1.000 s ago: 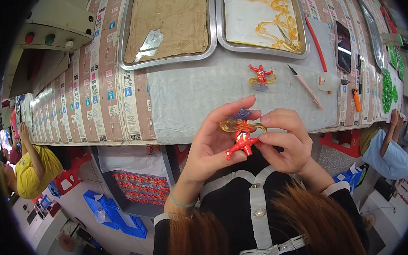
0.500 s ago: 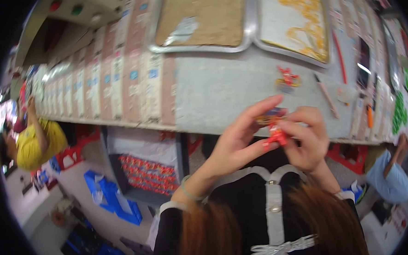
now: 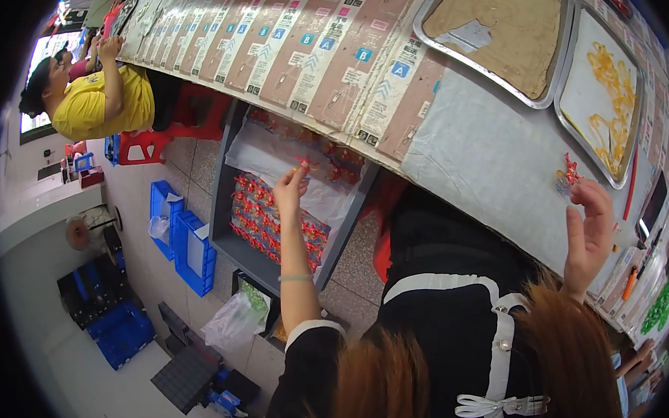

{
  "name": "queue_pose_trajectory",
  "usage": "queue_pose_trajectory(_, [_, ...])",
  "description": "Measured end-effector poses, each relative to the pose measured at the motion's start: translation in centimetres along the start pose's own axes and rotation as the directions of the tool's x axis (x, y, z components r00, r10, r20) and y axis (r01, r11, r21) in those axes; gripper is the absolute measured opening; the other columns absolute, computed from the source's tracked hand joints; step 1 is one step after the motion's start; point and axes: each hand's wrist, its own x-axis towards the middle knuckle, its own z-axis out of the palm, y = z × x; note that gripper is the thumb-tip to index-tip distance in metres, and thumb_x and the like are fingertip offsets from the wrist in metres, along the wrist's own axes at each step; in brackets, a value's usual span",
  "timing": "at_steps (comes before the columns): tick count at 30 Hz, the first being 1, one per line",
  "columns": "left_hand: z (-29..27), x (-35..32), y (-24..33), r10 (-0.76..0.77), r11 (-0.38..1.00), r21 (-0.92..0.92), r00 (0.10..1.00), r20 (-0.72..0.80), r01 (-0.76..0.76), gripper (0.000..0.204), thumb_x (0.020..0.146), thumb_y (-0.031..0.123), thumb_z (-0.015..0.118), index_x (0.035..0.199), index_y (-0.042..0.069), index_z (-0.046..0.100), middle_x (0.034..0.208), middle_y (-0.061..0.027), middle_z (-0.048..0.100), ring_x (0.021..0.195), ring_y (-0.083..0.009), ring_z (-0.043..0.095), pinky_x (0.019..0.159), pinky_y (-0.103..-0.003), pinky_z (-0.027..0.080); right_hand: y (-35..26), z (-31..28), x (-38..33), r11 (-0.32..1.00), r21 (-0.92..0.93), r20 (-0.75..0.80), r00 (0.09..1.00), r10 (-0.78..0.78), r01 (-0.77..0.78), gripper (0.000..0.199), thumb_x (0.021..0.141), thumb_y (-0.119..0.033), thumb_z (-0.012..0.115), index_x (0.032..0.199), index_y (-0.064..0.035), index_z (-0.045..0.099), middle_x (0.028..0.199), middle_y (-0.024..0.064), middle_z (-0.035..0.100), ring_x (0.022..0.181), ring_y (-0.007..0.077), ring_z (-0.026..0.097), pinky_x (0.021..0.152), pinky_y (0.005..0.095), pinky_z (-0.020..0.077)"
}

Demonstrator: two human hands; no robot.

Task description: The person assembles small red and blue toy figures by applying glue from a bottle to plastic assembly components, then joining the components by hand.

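Head view. Holds, at centre left, small red-and-yellow plastic figure (image 3: 304,164) pinched in closed fingertips of left hand (image 3: 291,188), over grey rectangular bin (image 3: 346,223). At right, has right hand (image 3: 591,222), thumb and fingers parted, near red plastic figure (image 3: 571,169); cannot tell contact.

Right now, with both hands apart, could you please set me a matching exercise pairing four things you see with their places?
Column one:
1. Left hand
2. Right hand
3. Yellow pieces
4. Blue bins

Column two:
A. On the floor
B. In a metal tray
C. Over the grey crate, a small figure at its fingertips
D. At the red figure on the table

Right pairs: 1-C, 2-D, 3-B, 4-A.
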Motion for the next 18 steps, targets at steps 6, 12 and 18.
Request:
queue_pose_trajectory(6, [-1.3, 6.7, -9.2, 0.063, 0.885, 0.460, 0.997, 0.040, -0.074, 0.024, 0.075, 0.016, 0.055, 0.091, -0.003, 0.054, 0.065, -0.0044, 0.055, 0.052, -0.0091, 0.052, 0.044, -0.018, 0.041, -0.3, -1.6, 0.2, 0.997, -0.009, -0.154, 0.985, 0.079, -0.081, 0.024, 0.074, 0.006, 0.048, 0.098, 0.0029, 0.048, 0.101, 0.0101, 0.047, 0.089, 0.0152, 0.046, 0.079, 0.0259, 0.0362])
queue_pose_trajectory(12, [0.9, 6.0, -7.6, 0.504, 0.655, 0.714, 0.847, -0.171, -0.246, 0.031, 0.070, 0.016, 0.058, 0.092, -0.006, 0.053, 0.089, -0.0200, 0.055, 0.079, -0.0258, 0.051, 0.072, -0.034, 0.041, 2.6, -5.4, 1.1, 0.845, -0.425, -0.195, 0.944, 0.265, -0.325, 0.025, 0.073, -0.004, 0.056, 0.098, -0.0010, 0.051, 0.089, 0.0071, 0.052, 0.080, 0.0139, 0.050, 0.072, 0.0218, 0.0392])
queue_pose_trajectory(18, [9.5, -6.0, 7.4, 0.524, 0.851, 0.212, 0.795, -0.304, -0.480, 0.025, 0.079, 0.008, 0.051, 0.101, -0.002, 0.048, 0.098, -0.0099, 0.050, 0.086, -0.0164, 0.046, 0.076, -0.027, 0.038, 4.4, -2.9, 1.1, 0.778, -0.604, -0.046, 0.982, 0.182, -0.173, 0.035, 0.065, -0.005, 0.061, 0.098, -0.0013, 0.048, 0.095, 0.0122, 0.048, 0.083, 0.0253, 0.051, 0.073, 0.0322, 0.0418])
